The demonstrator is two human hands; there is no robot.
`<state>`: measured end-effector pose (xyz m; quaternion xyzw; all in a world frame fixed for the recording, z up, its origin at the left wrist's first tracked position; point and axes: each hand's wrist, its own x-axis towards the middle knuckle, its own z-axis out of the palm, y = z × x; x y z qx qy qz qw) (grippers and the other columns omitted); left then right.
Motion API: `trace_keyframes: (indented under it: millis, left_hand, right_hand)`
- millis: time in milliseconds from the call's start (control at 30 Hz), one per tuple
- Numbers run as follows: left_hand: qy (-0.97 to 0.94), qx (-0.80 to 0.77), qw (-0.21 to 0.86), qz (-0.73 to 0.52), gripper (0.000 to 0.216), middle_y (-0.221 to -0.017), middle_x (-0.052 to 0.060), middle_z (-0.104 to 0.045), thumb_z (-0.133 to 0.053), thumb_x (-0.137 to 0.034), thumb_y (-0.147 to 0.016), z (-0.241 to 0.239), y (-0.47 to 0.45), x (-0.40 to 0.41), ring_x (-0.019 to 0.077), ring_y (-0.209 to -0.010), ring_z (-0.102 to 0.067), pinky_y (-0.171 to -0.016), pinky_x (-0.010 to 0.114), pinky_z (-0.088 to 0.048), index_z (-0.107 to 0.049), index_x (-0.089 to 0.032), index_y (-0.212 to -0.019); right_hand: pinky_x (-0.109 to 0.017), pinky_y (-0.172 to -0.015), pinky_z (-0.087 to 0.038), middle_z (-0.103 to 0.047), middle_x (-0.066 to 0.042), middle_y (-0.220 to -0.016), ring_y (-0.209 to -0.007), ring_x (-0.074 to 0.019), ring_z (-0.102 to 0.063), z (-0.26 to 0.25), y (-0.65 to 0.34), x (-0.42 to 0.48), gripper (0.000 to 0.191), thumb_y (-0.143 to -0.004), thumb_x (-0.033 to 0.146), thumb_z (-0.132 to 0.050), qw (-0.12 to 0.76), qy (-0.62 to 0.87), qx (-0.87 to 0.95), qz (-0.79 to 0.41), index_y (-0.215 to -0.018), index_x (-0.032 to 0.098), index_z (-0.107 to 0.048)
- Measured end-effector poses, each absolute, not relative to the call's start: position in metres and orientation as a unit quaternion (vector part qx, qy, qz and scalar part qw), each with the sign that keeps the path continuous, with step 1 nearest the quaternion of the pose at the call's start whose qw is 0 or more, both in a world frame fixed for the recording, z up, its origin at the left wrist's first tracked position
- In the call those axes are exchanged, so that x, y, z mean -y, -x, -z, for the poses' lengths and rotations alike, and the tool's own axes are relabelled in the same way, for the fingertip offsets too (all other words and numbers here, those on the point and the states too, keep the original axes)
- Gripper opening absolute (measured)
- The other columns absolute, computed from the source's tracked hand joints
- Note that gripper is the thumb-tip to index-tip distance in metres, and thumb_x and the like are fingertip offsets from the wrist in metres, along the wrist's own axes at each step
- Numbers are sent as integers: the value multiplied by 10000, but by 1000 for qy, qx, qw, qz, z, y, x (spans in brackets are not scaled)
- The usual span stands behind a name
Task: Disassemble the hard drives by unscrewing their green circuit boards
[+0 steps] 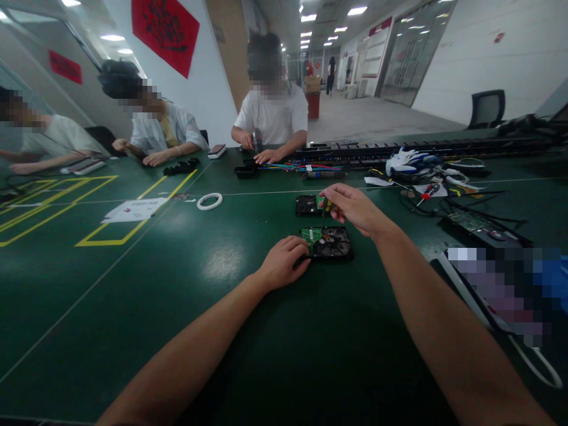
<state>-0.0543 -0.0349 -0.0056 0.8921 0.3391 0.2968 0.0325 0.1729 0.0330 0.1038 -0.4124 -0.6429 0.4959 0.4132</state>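
Observation:
A hard drive lies on the green table with its green circuit board facing up. My left hand rests at the drive's left end, its fingers closed on that edge. Above the drive, my right hand grips a screwdriver with a yellow-and-black handle. The screwdriver's thin shaft points down toward the circuit board; I cannot tell whether the tip touches a screw. Just behind sits a second hard drive, partly covered by my right hand and the screwdriver.
A white tape roll and a paper sheet lie to the left. At right are gloves, a red screwdriver, cables and another circuit-board device. Opposite, a person handles a tool beside a black tray.

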Motion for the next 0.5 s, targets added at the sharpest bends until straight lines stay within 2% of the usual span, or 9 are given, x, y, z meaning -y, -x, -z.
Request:
trace_keyframes:
  millis: [200,500]
  left_hand:
    - [-893,-338,32,-296,114,-1159,83,-655,-598,-274,-921,6,54,35,247,-1125,-607,-945,442,-534,-587,-215,-1018]
    - [-892,-337,34,-301,107,-1157,83,-656,-594,-264,-920,4,54,36,245,-1120,-609,-939,438,-533,-592,-215,-1016]
  right_hand:
    - [-240,-397,-303,-692,-63,-951,-554,-95,-485,-102,-173,-34,230,-952,436,-602,411,409,648,-493,-991,232,-698]
    - [-245,-466,-426,-682,-87,-925,-600,-118,-560,-104,-174,-34,231,-970,391,-554,418,400,622,-528,-922,198,-670]
